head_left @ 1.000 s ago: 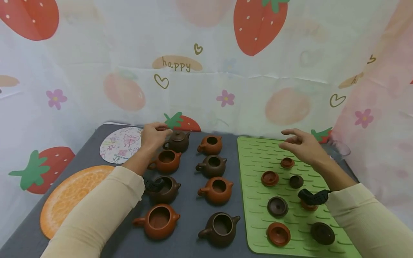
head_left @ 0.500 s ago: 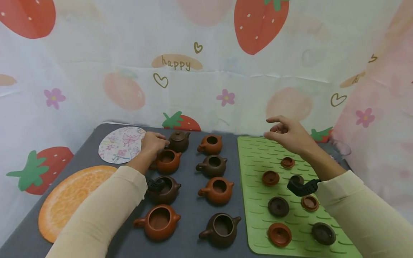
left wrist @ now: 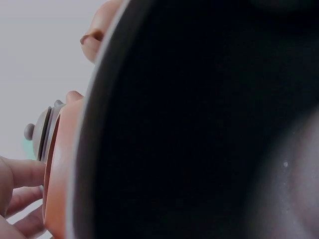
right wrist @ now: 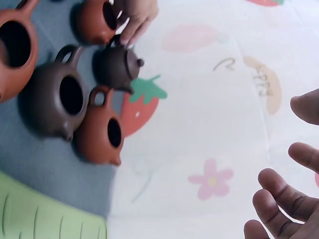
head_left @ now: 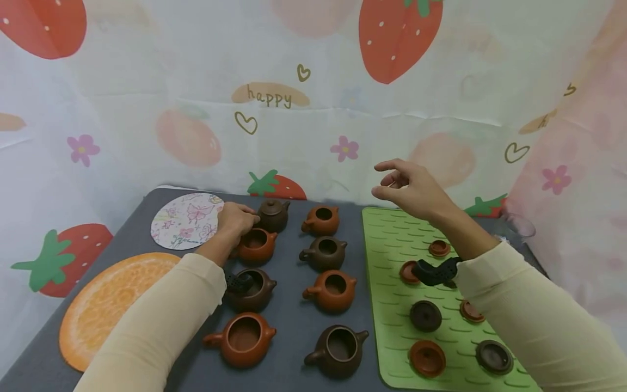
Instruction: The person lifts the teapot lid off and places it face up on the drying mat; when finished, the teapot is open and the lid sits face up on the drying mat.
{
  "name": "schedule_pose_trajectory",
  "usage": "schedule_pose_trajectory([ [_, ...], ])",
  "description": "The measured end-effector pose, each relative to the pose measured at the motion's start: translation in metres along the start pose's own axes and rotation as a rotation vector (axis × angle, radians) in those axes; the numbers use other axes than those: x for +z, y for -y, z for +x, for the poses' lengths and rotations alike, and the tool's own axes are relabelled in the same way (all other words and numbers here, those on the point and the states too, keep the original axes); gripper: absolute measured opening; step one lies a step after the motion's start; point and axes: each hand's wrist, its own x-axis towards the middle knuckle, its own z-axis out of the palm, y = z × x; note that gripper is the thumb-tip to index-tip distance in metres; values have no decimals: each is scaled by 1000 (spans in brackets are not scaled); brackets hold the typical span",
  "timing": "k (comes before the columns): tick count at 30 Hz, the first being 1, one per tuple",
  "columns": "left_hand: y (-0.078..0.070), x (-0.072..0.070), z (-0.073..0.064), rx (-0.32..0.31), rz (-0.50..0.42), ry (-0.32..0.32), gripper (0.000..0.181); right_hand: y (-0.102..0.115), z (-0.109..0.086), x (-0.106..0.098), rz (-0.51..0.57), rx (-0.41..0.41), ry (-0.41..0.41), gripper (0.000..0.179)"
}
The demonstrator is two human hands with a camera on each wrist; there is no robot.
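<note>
In the head view my left hand (head_left: 235,220) is at the handle side of a dark brown teapot (head_left: 273,216) that has its lid on. The right wrist view shows its fingers pinching the handle of this lidded teapot (right wrist: 118,65). Just in front stands an orange-brown teapot (head_left: 263,253) without a lid, partly behind the hand. My right hand (head_left: 411,188), raised above the far end of the green mat (head_left: 384,231), holds nothing; its fingers are spread and softly bent. A dark teapot's rim fills most of the left wrist view.
Several lidless teapots, orange (head_left: 334,291) and dark (head_left: 341,351), stand in two columns. On the mat lie several lids, among them an orange lid (head_left: 427,359) and a dark lid (head_left: 426,316). A floral round mat (head_left: 183,223) and an orange-slice mat (head_left: 115,305) lie left.
My left hand has come down from beside the dark teapot's lid to its handle. The right hand has risen and moved left over the mat, still holding nothing.
</note>
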Motion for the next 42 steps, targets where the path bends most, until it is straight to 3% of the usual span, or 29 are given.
schedule_pose_trajectory([
  [12,2,-1,1,52,32,11,23,19,32,51,104,-48,49,46],
  [19,3,-2,1,90,49,6,22,19,53,83,133,-86,49,43],
  [28,4,-3,2,101,75,16,23,14,69,120,163,-44,62,41],
  [42,3,-7,4,69,53,50,24,9,87,167,139,58,44,36],
])
